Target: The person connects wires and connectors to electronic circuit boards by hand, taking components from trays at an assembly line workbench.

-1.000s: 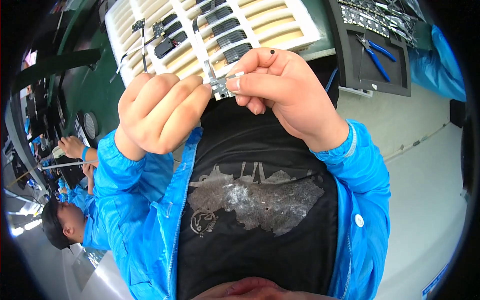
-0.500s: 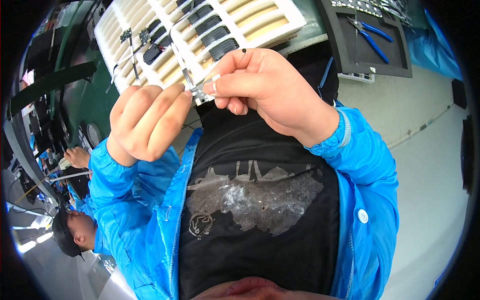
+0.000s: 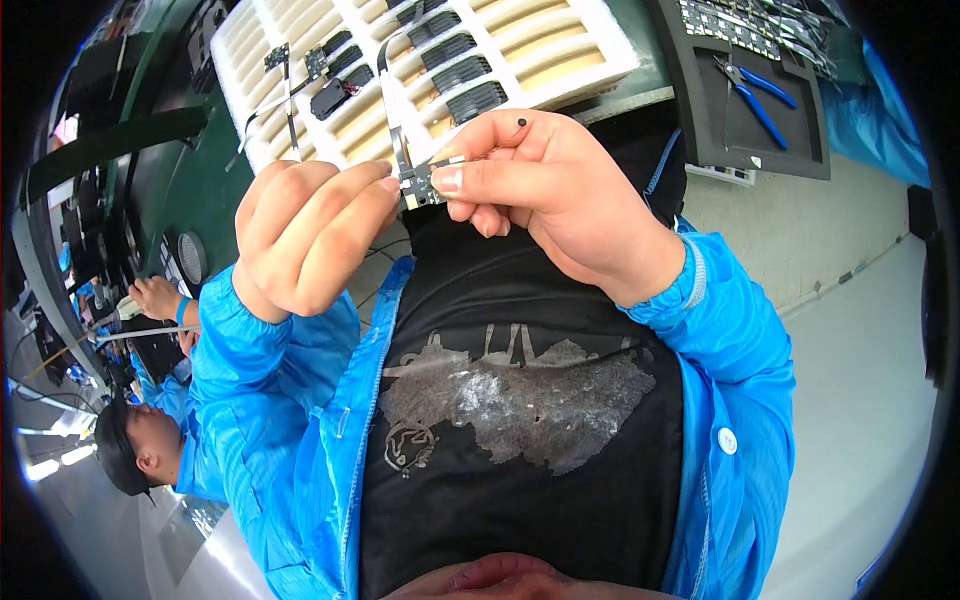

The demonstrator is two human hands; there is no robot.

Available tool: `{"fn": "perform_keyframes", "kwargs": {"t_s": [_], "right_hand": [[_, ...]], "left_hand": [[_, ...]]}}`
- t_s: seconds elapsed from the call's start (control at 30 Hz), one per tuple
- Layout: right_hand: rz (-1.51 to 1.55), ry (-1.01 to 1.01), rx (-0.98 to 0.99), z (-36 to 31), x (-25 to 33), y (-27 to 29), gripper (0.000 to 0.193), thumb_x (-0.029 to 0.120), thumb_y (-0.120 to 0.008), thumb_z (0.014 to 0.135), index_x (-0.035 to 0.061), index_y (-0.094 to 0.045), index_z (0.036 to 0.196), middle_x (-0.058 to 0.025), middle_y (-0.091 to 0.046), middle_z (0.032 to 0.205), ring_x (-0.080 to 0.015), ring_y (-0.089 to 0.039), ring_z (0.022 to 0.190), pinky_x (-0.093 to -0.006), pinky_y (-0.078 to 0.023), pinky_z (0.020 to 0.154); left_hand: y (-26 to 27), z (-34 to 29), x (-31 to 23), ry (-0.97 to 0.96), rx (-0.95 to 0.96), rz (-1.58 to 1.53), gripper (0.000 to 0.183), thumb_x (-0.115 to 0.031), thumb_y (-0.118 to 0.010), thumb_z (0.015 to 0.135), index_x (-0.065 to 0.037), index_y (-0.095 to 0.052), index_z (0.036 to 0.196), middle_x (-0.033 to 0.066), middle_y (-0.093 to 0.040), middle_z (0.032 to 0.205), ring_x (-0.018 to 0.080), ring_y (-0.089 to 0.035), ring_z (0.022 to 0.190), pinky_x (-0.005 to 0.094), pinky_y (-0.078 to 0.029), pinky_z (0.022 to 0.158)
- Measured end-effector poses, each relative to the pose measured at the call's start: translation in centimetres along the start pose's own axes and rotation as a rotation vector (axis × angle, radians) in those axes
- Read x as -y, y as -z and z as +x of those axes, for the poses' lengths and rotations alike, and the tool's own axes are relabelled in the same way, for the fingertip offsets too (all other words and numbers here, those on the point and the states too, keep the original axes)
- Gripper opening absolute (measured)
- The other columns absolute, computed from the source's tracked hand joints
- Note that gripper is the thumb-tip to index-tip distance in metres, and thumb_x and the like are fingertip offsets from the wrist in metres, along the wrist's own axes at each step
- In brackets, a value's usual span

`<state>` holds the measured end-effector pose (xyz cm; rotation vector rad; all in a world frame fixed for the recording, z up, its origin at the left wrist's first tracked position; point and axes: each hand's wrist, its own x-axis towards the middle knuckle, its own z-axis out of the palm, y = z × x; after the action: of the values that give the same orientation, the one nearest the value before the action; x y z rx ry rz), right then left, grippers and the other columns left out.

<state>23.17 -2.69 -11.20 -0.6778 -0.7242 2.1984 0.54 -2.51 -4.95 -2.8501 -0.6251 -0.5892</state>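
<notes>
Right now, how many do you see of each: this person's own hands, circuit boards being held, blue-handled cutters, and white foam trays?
Own hands: 2 (left hand, right hand)
Held circuit board: 1
Blue-handled cutters: 1 pair
White foam tray: 1
Total: 5

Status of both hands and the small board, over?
Right hand pinching small circuit board, partly covering it. Left hand at its left edge, grip hidden. Flat cable running from board toward white foam tray.
</notes>
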Motion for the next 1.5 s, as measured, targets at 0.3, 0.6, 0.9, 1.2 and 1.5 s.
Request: {"fn": "perform_keyframes", "kwargs": {"t_s": [0.3, 0.6, 0.9, 1.2, 1.5], "right_hand": [[-0.111, -0.012, 0.026, -0.5, 0.5, -0.1, 0.012, 0.011, -0.072, 0.087, 0.0018, -0.065, 0.089, -0.0031, -0.068, 0.074, -0.0060, -0.059, 0.062, -0.0188, -0.046, 0.058], [-0.198, 0.004, -0.006, -0.9, 0.9, -0.7, 0.012, 0.010, -0.072, 0.087, -0.0004, -0.065, 0.088, -0.0042, -0.067, 0.074, -0.0072, -0.059, 0.062, -0.0212, -0.048, 0.059], [-0.173, 0.183, -0.096, -0.6, -0.2, -0.7, 0.011, 0.005, -0.072, 0.088, -0.0023, -0.066, 0.094, -0.0019, -0.067, 0.079, -0.0047, -0.060, 0.068, -0.0191, -0.048, 0.061], [-0.278, 0.321, -0.129, -1.0, -0.5, -1.1, 0.012, 0.000, -0.071, 0.088, -0.0027, -0.066, 0.098, -0.0018, -0.068, 0.086, -0.0023, -0.059, 0.074, -0.0179, -0.049, 0.067], [-0.434, 0.305, -0.126, -1.4, -0.4, -1.0, 0.012, -0.002, -0.072, 0.087, -0.0038, -0.067, 0.097, -0.0025, -0.068, 0.086, -0.0035, -0.059, 0.075, -0.0182, -0.049, 0.068]], "left_hand": [[0.9, 0.2, 0.0, -0.125, 0.085, 0.061, 0.045, -0.007, -0.067, 0.055, 0.005, -0.066, 0.098, 0.0150, -0.069, 0.093, 0.0207, -0.061, 0.072, 0.0286, -0.047, 0.056], [0.8, 0.5, -0.1, -0.138, 0.092, 0.038, 0.043, -0.008, -0.067, 0.055, 0.005, -0.065, 0.096, 0.0147, -0.069, 0.091, 0.0208, -0.061, 0.071, 0.0288, -0.047, 0.056], [-1.3, 0.5, -1.4, 0.515, -0.061, -0.406, 0.016, 0.002, -0.073, 0.075, -0.002, -0.065, 0.088, 0.0074, -0.064, 0.079, 0.0223, -0.060, 0.068, 0.0322, -0.049, 0.062], [-0.8, 0.5, -2.1, 0.966, -0.052, -0.968, 0.007, -0.004, -0.066, 0.089, -0.001, -0.063, 0.094, 0.0020, -0.064, 0.082, 0.0080, -0.059, 0.074, 0.0227, -0.048, 0.064], [-0.5, 0.5, -1.4, 1.006, 0.114, -1.140, 0.007, -0.005, -0.064, 0.089, -0.001, -0.058, 0.090, 0.0018, -0.061, 0.083, 0.0078, -0.061, 0.076, 0.0213, -0.047, 0.067]]}}
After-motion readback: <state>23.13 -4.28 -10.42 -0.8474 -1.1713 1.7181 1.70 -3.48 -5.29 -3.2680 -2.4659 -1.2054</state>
